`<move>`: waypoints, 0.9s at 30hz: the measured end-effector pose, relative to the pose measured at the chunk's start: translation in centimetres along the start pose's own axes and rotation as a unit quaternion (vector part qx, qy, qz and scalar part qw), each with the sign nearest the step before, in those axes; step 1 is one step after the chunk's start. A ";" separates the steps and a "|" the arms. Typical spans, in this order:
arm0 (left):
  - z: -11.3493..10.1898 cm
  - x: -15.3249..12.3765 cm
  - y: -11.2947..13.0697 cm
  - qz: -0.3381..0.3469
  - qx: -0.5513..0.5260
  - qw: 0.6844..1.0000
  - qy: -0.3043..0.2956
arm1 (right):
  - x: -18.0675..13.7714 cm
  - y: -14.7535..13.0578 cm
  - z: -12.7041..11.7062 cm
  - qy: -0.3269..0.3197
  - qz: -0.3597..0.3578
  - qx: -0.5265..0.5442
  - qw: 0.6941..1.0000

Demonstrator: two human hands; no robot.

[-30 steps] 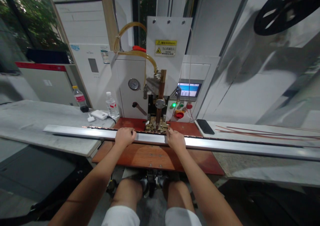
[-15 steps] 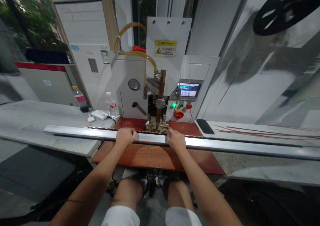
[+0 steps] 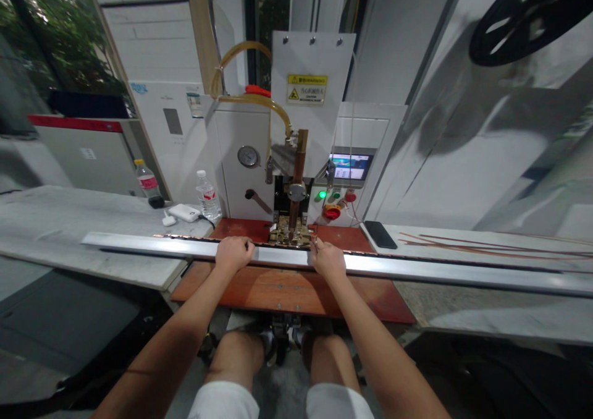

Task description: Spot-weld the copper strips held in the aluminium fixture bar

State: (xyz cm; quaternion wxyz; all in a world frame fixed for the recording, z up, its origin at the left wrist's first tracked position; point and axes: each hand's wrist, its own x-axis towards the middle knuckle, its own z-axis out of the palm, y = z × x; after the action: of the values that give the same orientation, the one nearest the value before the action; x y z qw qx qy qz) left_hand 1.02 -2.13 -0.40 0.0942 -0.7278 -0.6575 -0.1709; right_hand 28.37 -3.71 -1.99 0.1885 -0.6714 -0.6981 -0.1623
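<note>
In the head view, the left hand (image 3: 235, 254) and right hand (image 3: 328, 259), both curled narrow, touch the silver rail (image 3: 282, 256) spanning left to right, near side of the white machine (image 3: 241, 125). Their grip is mostly hidden; I cannot tell what they hold.

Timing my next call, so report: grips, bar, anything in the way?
Left grip and right grip curled at silver bar, exact hold hidden. Silver bar lies crosswise, in front of machine tooling. Phone beyond the bar, seemingly out of the way.
</note>
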 end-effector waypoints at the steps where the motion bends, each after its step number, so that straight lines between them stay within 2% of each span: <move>1: 0.0 0.0 0.0 -0.001 0.000 1.000 -0.001 | 0.0 0.0 0.0 0.000 0.000 0.000 1.000; 27: 0.3 0.0 0.3 0.010 -0.009 1.000 0.003 | -0.1 0.4 -0.2 -0.012 0.005 -0.001 1.000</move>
State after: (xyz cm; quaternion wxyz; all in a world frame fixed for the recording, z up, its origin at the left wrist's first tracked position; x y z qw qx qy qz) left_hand 1.36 -2.01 -0.69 0.0912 -0.7343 -0.6487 -0.1780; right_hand 28.80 -3.87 -1.87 0.1798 -0.6772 -0.6967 -0.1540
